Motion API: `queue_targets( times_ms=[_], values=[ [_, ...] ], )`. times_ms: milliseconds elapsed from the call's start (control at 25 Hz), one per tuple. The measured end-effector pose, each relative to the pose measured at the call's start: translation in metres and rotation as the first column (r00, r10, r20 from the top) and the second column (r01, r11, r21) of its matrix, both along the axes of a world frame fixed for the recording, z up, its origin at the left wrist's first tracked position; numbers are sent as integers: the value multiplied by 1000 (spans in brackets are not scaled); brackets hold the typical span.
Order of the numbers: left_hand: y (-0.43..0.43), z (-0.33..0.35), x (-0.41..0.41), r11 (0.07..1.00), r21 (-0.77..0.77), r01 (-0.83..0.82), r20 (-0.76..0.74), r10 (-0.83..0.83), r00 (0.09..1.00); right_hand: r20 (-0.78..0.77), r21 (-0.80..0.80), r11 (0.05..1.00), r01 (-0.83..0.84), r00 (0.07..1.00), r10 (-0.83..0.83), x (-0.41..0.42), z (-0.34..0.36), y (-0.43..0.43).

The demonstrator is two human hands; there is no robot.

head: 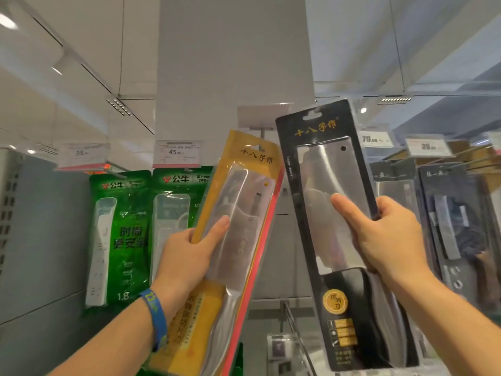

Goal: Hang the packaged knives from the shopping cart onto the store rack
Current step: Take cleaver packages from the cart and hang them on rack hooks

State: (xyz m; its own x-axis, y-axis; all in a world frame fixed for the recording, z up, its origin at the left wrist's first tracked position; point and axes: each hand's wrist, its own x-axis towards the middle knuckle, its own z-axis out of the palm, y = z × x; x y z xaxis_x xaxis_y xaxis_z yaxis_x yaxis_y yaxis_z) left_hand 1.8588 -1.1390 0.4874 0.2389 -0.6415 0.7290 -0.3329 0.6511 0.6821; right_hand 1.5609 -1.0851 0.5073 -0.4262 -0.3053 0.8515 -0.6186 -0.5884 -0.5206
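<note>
Gripping a glossy yellow pack (245, 183) by its edge, the left hand (189, 251) holds it tilted, its notched top at the thin metal hook (262, 134). Just right of that hook, the right hand (390, 234) clasps a flat black pack (322, 126), thumb pressed on clear plastic over a rectangular steel blade (322, 172).

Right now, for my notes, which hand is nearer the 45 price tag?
Left. The left hand, gripping the yellow knife pack, is below the 45 price tag; the right hand, on the black knife pack, is farther right.
</note>
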Motion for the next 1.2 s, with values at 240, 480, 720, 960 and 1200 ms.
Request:
queue_targets(
  times_ms=[240, 480, 720, 960, 1200],
  values=[
    [-3, -21, -14, 992, 125, 15, 38, -19, 999, 6, 30, 999, -45, 999, 44, 12, -2, -3],
    [10, -6, -13, 999, -21, 26, -2, -26, 1000, 46, 6, 999, -53, 998, 53, -1, -7, -11],
    [-3, -10, -21, 999, 17, 43, 69, -44, 997, 66, 23, 995, -94, 994, 92, 6, -9, -11],
    [1, -16, -18, 993, 65, 100, -51, -97, 994, 78, 54, 992, -118, 990, 114, 9, -13, -12],
    [4, -17, -27, 992, 73, 104, -9, -104, 995, 83, 77, 985, -157, 985, 151, 14, -16, -11]
  ],
)
